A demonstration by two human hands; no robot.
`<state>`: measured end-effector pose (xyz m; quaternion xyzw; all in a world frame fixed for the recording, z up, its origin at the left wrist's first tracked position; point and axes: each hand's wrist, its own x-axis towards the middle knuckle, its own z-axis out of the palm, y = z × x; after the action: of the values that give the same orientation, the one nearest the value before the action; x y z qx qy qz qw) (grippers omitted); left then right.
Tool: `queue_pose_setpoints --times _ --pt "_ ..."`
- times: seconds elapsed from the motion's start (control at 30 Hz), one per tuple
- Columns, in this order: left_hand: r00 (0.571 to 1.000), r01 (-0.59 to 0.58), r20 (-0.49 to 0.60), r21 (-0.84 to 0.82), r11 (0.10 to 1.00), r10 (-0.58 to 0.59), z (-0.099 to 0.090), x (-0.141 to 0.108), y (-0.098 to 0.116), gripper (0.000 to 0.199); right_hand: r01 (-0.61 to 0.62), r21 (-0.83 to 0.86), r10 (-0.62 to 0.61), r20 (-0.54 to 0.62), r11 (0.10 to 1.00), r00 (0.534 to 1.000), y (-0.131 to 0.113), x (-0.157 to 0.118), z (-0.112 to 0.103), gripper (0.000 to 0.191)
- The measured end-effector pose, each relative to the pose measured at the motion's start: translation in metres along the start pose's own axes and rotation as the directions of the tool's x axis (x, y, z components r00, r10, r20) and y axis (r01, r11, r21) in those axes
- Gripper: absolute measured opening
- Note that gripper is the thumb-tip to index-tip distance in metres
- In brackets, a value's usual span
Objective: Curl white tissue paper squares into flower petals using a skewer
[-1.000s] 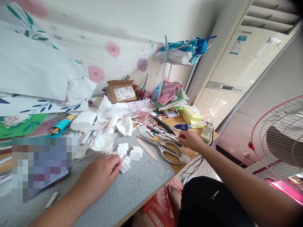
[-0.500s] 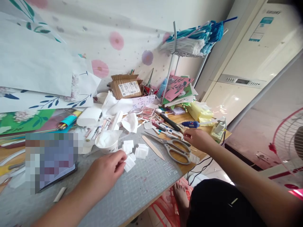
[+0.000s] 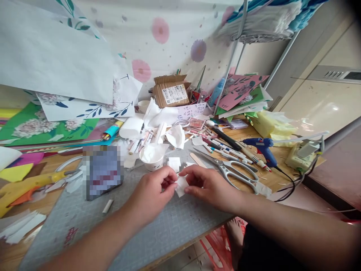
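Note:
My left hand (image 3: 158,190) is closed in a pinch at the left edge of a small white paper square (image 3: 181,187), just above the grey cutting mat (image 3: 158,233). Facing it, my right hand (image 3: 210,184) has its thumb at the square's right edge and a bent finger at its top, almost touching the left fingertips. More white paper squares (image 3: 174,163) lie right behind the hands. A paper cup (image 3: 152,161) with white material inside stands behind my left hand. Beyond my right hand are grey-handled scissors (image 3: 229,171) and a flat wooden stick (image 3: 197,159), partly hidden.
At the right, a blue glue gun (image 3: 263,148) stands by a power strip (image 3: 303,156). Pens (image 3: 225,150) and a cardboard box (image 3: 172,92) crowd the back. At the left are a blurred-out device (image 3: 104,171), a small white stick (image 3: 108,206) and a yellow-handled tool (image 3: 31,184).
My right hand has come from beside the glue gun to meet my left hand at the paper square. A square is now held between the hands. The view has turned left.

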<state>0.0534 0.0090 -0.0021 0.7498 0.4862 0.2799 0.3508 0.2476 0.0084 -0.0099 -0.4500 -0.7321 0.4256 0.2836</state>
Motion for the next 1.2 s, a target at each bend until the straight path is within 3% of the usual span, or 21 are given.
queue_pose_setpoints --times 0.17,0.3,0.5,0.63,0.93,1.2 --pt "0.998 0.053 0.052 -0.282 0.958 -0.04 0.0 -0.001 -0.001 0.006 -0.039 0.177 0.026 0.074 0.984 0.997 0.003 0.013 -0.002 0.016" --pt "0.992 0.083 0.12 -0.453 0.888 -0.032 0.001 -0.002 0.003 0.014 -0.049 0.215 0.025 0.113 0.975 0.993 0.003 0.018 -0.005 0.01" --pt "0.988 0.143 0.109 -0.336 0.931 -0.112 0.002 0.0 0.006 0.009 0.062 0.072 -0.066 0.055 0.995 0.996 -0.003 0.012 -0.016 0.002" --pt "0.983 0.173 0.109 -0.326 0.93 -0.144 0.002 0.001 0.005 0.01 0.132 0.012 -0.132 0.112 0.991 0.985 -0.008 0.006 -0.02 0.008" --pt "0.977 0.208 0.112 -0.349 0.914 -0.179 0.004 0.0 0.004 0.014 0.014 -0.01 -0.013 0.086 1.0 0.996 -0.01 0.009 -0.009 0.008" --pt "0.984 0.17 0.108 -0.365 0.915 -0.14 0.002 -0.002 0.005 0.009 0.031 -0.006 -0.03 0.09 1.0 0.995 -0.004 0.006 -0.007 0.01"
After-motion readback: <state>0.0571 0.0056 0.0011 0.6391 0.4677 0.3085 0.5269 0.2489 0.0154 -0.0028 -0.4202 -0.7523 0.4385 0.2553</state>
